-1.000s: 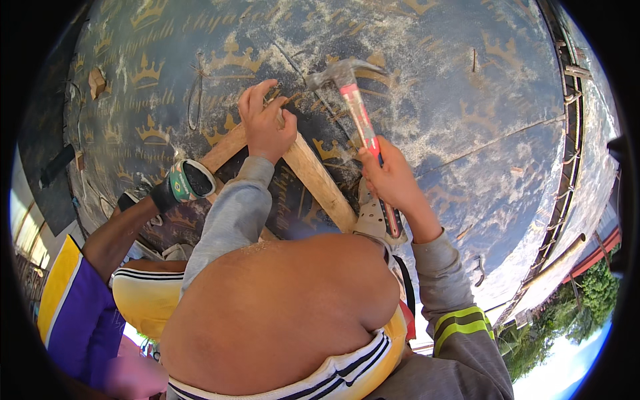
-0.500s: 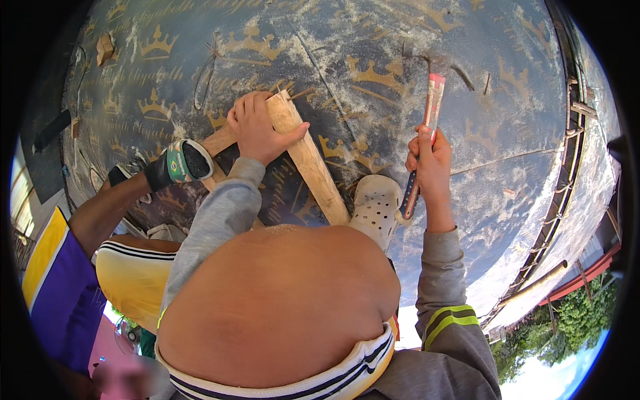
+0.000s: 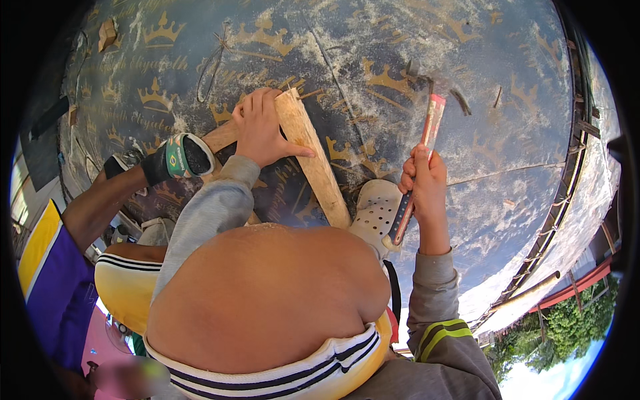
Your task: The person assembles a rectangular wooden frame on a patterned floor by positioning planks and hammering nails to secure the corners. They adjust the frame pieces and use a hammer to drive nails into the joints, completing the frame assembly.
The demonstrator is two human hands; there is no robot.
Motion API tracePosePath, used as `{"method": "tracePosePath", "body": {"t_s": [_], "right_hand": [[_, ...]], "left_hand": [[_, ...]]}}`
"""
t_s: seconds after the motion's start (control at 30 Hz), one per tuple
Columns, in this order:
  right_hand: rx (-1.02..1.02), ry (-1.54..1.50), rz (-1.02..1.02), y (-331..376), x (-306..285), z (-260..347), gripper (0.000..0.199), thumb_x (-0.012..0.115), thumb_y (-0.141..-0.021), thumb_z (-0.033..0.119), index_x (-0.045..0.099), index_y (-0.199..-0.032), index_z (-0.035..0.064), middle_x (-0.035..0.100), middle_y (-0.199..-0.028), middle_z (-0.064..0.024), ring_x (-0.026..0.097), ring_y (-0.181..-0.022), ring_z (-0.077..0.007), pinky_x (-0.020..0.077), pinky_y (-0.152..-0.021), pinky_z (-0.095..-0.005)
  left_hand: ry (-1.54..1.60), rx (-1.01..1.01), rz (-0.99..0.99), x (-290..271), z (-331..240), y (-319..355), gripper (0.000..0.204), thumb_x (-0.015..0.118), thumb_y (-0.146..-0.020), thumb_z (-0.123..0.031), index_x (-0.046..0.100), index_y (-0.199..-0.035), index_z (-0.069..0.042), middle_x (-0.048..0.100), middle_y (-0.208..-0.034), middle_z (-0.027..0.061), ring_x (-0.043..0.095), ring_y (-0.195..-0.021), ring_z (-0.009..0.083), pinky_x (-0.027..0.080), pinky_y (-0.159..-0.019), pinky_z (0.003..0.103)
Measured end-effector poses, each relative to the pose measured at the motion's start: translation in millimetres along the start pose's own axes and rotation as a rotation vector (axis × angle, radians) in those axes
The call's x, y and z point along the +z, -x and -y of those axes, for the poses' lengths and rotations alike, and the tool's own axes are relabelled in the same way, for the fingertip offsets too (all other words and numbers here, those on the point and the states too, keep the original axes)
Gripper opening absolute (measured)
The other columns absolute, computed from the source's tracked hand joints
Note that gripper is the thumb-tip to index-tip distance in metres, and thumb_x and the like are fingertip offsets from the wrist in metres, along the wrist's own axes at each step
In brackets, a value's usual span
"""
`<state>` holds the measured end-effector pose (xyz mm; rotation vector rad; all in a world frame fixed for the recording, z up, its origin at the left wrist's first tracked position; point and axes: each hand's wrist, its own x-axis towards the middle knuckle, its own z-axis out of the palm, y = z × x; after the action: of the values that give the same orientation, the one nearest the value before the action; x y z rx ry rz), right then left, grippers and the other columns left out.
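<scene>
My left hand is closed round the upper end of a wooden plank, with its thumb lying across the plank's face. A thin point like a nail stands up at that end. Another wooden piece meets the plank under my hand, forming a corner. To the right, my right hand grips a hammer by its red and white handle, whose lower part is dark with stars. The hammer's head is raised away from the plank and smeared by motion.
A cream clog stands beside the plank's lower end. At left, another person's foot in a green-strapped slide is against the wood. Bent wire and a wood block lie on the dusty printed panel, which ends at right.
My right hand and the hammer have come down a little, closer to my body. My left thumb has slid slightly along the plank, and the view has shifted a bit.
</scene>
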<state>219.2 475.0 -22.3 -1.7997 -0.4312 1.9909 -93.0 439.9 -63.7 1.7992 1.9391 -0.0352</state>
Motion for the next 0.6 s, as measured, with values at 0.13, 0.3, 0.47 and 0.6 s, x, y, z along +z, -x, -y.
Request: {"method": "tracePosePath", "body": {"t_s": [0.13,0.3,0.47,0.6], "right_hand": [[-0.102,0.096,-0.010,-12.1,19.2,-4.6,0.030,0.051,-0.107,0.032,0.047,-0.089,0.0085,0.044,-0.067,0.0023,0.042,-0.048,-0.0061,0.0386,-0.045,-0.0262],[0.097,0.263,0.273,1.1,22.8,4.4,0.031,0.050,-0.107,0.036,0.048,-0.091,0.0095,0.044,-0.067,0.0039,0.040,-0.049,-0.0046,0.0368,-0.045,-0.0240],[-0.151,0.003,-0.132,-8.7,-14.8,29.8,0.029,0.050,-0.108,0.034,0.047,-0.090,0.0109,0.042,-0.067,0.0039,0.039,-0.050,-0.0042,0.0360,-0.046,-0.0236],[-0.014,0.219,0.098,-3.1,20.5,-0.7,0.029,0.053,-0.106,0.031,0.044,-0.088,0.0099,0.042,-0.067,0.0032,0.039,-0.049,-0.0055,0.0366,-0.045,-0.0243]], "left_hand": [[-0.010,0.024,-0.002,-1.9,-0.2,-2.0,0.132,0.085,-0.040,-0.080,0.042,-0.137,-0.002,0.044,-0.133,0.0146,0.038,-0.131,0.0343,0.022,-0.107,0.052],[0.006,0.013,0.053,-3.3,6.3,0.0,0.134,0.086,-0.037,-0.078,0.042,-0.138,-0.002,0.044,-0.133,0.0147,0.037,-0.131,0.0346,0.022,-0.107,0.051],[0.030,-0.020,0.096,-7.7,1.7,-3.2,0.134,0.087,-0.037,-0.076,0.041,-0.138,-0.002,0.044,-0.133,0.0142,0.037,-0.130,0.0347,0.022,-0.107,0.051],[0.029,-0.010,0.073,-4.1,2.1,-5.5,0.134,0.087,-0.037,-0.076,0.041,-0.139,-0.001,0.044,-0.132,0.0137,0.037,-0.129,0.0343,0.022,-0.106,0.050]]}}
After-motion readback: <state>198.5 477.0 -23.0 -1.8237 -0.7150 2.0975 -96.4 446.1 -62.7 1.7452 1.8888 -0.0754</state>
